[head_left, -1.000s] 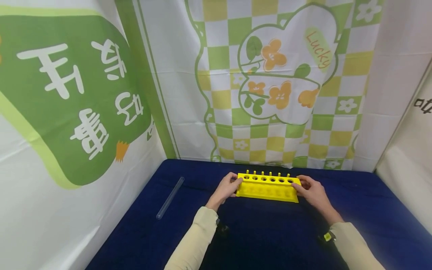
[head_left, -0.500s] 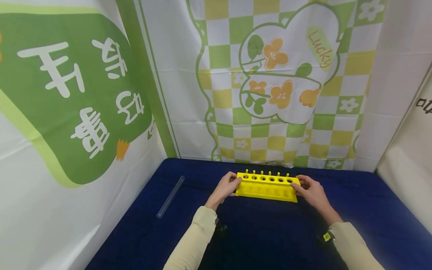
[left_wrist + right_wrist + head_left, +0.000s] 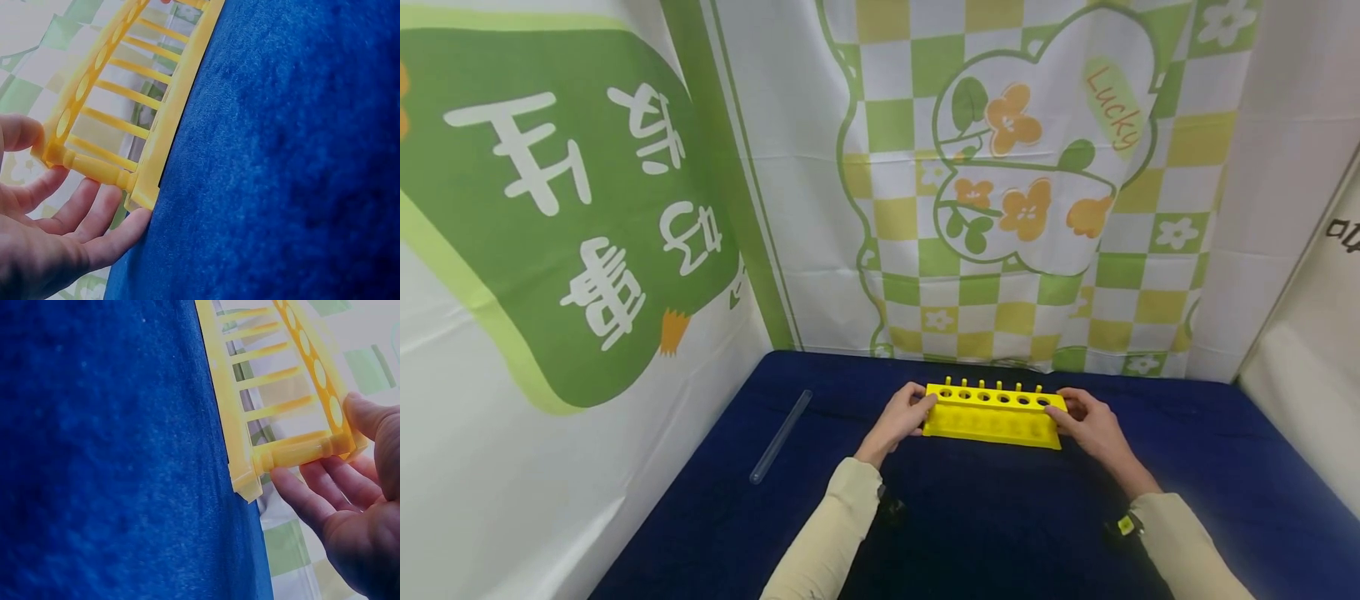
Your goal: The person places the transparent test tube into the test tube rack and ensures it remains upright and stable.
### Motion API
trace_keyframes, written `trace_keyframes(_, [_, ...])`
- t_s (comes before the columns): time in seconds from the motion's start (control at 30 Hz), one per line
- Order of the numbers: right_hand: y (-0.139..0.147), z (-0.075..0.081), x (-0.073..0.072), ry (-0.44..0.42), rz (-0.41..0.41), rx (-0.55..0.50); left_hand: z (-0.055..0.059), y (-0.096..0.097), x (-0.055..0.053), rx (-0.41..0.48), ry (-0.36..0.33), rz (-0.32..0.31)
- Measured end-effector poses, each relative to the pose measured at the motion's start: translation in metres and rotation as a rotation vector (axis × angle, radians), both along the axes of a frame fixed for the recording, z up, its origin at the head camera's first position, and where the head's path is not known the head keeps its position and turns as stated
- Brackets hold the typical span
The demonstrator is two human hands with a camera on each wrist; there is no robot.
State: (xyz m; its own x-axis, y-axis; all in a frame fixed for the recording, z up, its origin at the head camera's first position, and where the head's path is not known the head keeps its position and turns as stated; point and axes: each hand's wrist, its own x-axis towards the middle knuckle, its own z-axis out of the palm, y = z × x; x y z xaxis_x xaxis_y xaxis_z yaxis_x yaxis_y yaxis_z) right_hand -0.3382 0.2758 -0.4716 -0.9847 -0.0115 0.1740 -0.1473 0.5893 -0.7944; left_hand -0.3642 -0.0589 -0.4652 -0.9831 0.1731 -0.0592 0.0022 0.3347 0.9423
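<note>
A yellow test tube rack, with a row of round holes along its top and short pegs behind, stands upright on the dark blue cloth. My left hand grips its left end; in the left wrist view the thumb is on the top bar and the fingers lie along the end post. The right end is gripped by my right hand, its thumb on top and fingers at the other end post. Off to the left lies a clear test tube, apart from both hands.
The blue cloth covers the table. White sheets with green and yellow prints hang behind it and along the left side. A pale sheet borders the right.
Between the first two frames the rack and both hands shift very slightly left in the head view. Both hands keep their grip, and the test tube stays put on the cloth.
</note>
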Motion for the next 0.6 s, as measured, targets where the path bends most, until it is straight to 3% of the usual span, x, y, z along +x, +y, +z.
trace_keyframes(0.3, [0.0018,-0.0046,-0.0028,-0.012,0.013,-0.02,0.0007,0.0003,-0.0004,-0.023,-0.014,0.01])
trace_keyframes(0.6, [0.0038,-0.0066,-0.0041,0.006,0.033,-0.038,0.0026,-0.0052,-0.0016,-0.019,-0.037,-0.036])
